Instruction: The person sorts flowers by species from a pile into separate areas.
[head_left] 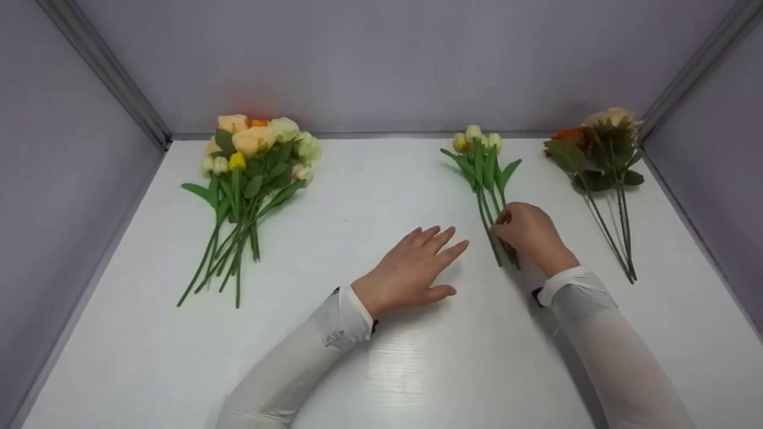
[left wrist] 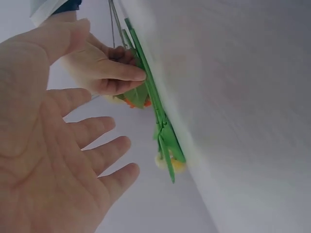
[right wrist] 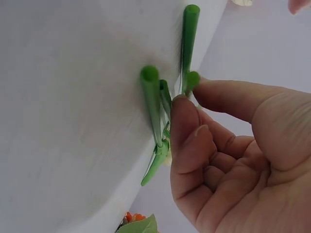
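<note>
Several artificial tulips (head_left: 487, 170) with white and yellow heads lie side by side on the white table, their stems pointing toward me. At the lower stems, my right hand (head_left: 530, 232) pinches one tulip stem (right wrist: 193, 79) between thumb and forefinger. Other green stems (right wrist: 152, 104) lie beside those fingertips in the right wrist view. My left hand (head_left: 414, 268) hovers palm down left of the tulips, fingers spread and straight, holding nothing. In the left wrist view its bare palm (left wrist: 48, 160) faces the camera.
A large bunch of mixed flowers (head_left: 256, 143) in peach, white, yellow and orange lies at the back left. Orange and cream flowers (head_left: 614, 137) lie at the back right, close to the side wall. Grey panels (head_left: 381, 65) enclose the table (head_left: 369, 179).
</note>
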{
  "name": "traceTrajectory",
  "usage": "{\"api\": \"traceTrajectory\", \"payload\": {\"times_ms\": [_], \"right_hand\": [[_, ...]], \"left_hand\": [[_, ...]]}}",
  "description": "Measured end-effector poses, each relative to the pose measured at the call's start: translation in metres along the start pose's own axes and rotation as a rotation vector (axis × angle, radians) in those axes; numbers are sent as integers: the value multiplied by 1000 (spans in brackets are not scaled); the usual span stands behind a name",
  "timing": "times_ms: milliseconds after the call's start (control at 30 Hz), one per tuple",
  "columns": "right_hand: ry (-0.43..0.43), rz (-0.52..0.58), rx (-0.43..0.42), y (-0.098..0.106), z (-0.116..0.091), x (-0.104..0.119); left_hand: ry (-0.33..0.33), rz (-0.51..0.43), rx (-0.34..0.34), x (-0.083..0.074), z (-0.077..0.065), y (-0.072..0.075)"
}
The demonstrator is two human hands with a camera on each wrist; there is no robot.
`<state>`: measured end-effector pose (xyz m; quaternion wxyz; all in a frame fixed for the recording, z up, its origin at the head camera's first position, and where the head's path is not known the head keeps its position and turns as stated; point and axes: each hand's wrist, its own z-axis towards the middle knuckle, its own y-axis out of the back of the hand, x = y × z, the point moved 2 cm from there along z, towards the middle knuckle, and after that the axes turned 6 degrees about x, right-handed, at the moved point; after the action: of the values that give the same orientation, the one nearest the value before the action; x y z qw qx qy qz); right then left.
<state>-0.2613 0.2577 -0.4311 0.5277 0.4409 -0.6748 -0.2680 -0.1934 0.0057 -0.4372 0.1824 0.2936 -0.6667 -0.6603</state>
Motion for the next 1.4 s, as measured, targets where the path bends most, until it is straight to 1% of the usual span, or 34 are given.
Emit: {"api": "traceTrajectory", "payload": {"times_ms": [100, 200, 300, 367, 467, 567, 633, 700, 800, 900, 1033, 1133, 1200, 1333, 1400], "right_hand": [[31, 7, -23, 3, -3, 3], [93, 4, -58, 6, -6, 8], [165, -41, -86, 6, -9, 19], [218, -100, -101, 3, -9, 28], [290, -219, -111, -6, -7, 45], [353, -347, -102, -19, -6, 66], [390, -420, -83, -28, -7, 82], [432, -488, -65, -38, -8, 98], [513, -556, -40, -53, -11, 124], [597, -592, -20, -70, -14, 151], [676, -605, 24, -91, -20, 180], [716, -609, 74, -107, -26, 198], [737, -607, 107, -117, -30, 206], [758, -604, 166, -134, -35, 216], [765, -606, 180, -140, -36, 217]], "left_hand": [[22, 11, -7, 7, -3, 1], [64, 37, -8, 21, -10, 3], [139, 69, -3, 45, -23, 7], [207, 84, -1, 66, -35, 9], [327, 104, 8, 104, -59, 13], [460, 113, 7, 142, -90, 16], [538, 101, -16, 165, -111, 18], [604, 74, -57, 184, -131, 20], [662, 30, -121, 205, -156, 21], [712, 2, -150, 217, -175, 23], [754, -40, -172, 225, -184, 27], [762, -71, -175, 227, -185, 30], [768, -87, -162, 228, -183, 32], [793, -122, -109, 230, -177, 33], [811, -135, -78, 231, -174, 33]]}}
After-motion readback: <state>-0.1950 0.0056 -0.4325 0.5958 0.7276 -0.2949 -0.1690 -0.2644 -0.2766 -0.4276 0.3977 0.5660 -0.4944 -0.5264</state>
